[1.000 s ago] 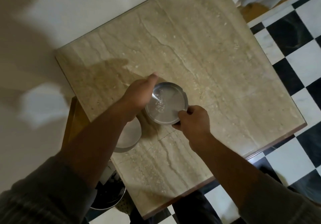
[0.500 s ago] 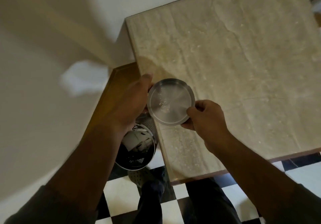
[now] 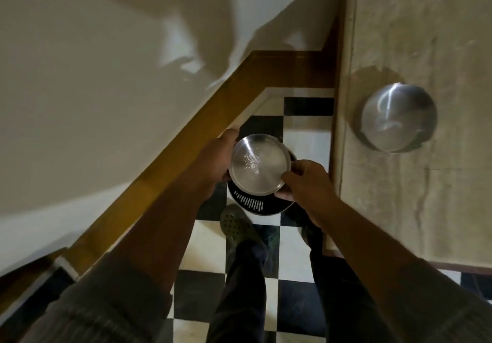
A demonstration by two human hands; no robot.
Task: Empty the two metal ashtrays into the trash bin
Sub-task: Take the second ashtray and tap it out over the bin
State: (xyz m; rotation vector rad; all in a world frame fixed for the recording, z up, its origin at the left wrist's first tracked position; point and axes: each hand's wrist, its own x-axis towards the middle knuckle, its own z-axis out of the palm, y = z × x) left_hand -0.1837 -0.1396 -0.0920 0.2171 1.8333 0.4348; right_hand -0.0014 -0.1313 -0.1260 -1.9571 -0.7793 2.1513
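I hold a round metal ashtray (image 3: 259, 164) level between both hands, with a small patch of pale ash in its bowl. My left hand (image 3: 215, 156) grips its left rim and my right hand (image 3: 306, 180) pinches its right rim. Straight below it on the floor stands the trash bin (image 3: 255, 204), black with a perforated wall, mostly hidden by the ashtray. A second metal ashtray (image 3: 398, 117) sits on the marble table (image 3: 426, 36) to the right, near the table's left edge.
A wooden baseboard (image 3: 186, 140) runs diagonally along the cream wall left of the bin. The floor is black-and-white checkered tile (image 3: 306, 140). My feet, in dark shoes (image 3: 237, 225), stand just before the bin.
Both hands carried the ashtray leftwards off the table until it came over the bin. The view swung left and down, and the second ashtray now shows on the table.
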